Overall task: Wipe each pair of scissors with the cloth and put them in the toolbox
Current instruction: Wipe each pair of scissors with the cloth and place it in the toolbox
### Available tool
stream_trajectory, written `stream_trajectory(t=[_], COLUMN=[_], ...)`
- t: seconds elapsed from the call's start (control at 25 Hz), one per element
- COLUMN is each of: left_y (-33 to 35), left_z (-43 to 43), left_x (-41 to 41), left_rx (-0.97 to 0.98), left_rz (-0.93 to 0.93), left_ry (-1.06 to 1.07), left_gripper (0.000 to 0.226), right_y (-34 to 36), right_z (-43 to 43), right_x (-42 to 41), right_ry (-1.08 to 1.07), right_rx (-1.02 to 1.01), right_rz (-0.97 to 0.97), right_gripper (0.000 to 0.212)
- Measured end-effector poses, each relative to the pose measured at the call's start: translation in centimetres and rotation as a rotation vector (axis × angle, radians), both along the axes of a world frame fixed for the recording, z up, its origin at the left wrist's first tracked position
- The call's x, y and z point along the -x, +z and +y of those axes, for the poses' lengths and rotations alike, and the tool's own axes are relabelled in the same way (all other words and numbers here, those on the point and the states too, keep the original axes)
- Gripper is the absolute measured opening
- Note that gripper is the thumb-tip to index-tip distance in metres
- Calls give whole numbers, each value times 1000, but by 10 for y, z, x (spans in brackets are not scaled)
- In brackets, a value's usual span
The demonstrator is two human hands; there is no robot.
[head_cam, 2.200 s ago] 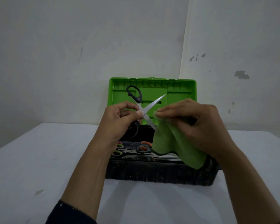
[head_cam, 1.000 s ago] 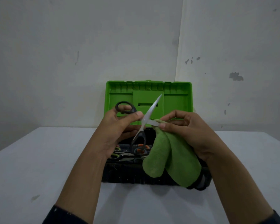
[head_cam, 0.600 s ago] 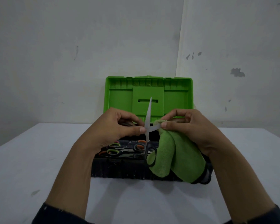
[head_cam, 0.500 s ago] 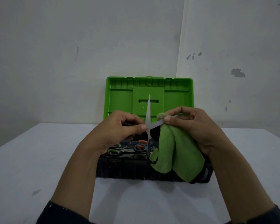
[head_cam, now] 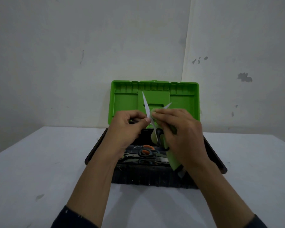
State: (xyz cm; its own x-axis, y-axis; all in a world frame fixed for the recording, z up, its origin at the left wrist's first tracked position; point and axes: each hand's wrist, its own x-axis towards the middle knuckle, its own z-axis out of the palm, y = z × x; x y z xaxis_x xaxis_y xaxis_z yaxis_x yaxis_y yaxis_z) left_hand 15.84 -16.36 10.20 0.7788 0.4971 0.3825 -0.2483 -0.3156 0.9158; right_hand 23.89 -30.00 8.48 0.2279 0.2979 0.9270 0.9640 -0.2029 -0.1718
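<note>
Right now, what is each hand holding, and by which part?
The left hand grips the open scissors at a black handle, thumb near the pivot. The right hand pinches the cloth around one blade.

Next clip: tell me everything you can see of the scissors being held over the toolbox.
The scissors have pale metal blades and black handles. They are spread open in a V, tips up. The left hand grips one handle loop, mostly hidden; the other loop hangs below the pivot. The right hand pinches the green cloth around one blade, whose tip pokes out past it. They are held in the air over the open toolbox.
</note>
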Motion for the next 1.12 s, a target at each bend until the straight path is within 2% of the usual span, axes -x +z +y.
stream_trajectory(t=[0.16, 0.28, 0.36, 0.44, 0.56, 0.68, 0.76, 0.88, 1.0, 1.04, 1.12], left_y=[2, 4, 4, 3, 2, 1, 1, 2, 1, 1, 1], left_z=[7, 11, 5, 0, 5, 6, 1, 4, 10, 10, 8], left_x=[0, 2, 1, -2, -1, -1, -2, -2, 1, 1, 0], left_rx=[25, -21, -46, -50, -5, -20, -14, 47, 42, 35, 34], left_rz=[-56, -76, -76, -84, -97, -78, -84, -107, -96, -81, -57], left_ry=[73, 73, 54, 61, 83, 85, 66, 67, 62, 57, 27], left_gripper=[9, 14, 14, 14, 16, 14, 13, 14, 11, 11, 8], right_y=[4, 12, 13, 6, 10, 20, 18, 3, 15, 20, 24], right_z=[-13, -19, -13, -4, -13, -28, -21, 0, -17, -25, -32], right_x=[-12, -8, -3, 0, -6, -8, -1, 6, -3, -5, -7], right_ry=[39, 79, 48, 6, 71, 101, 49, 54, 147, 161, 138], right_rx=[139, -69, -132, -31, 161, 74, 2, 109, 281, 273, 117], right_rz=[47, 138, 109, 54, 55, 133, 87, 8, 47, 85, 99], right_gripper=[21, 20, 21, 23, 22, 22, 21, 20, 26, 27, 26])
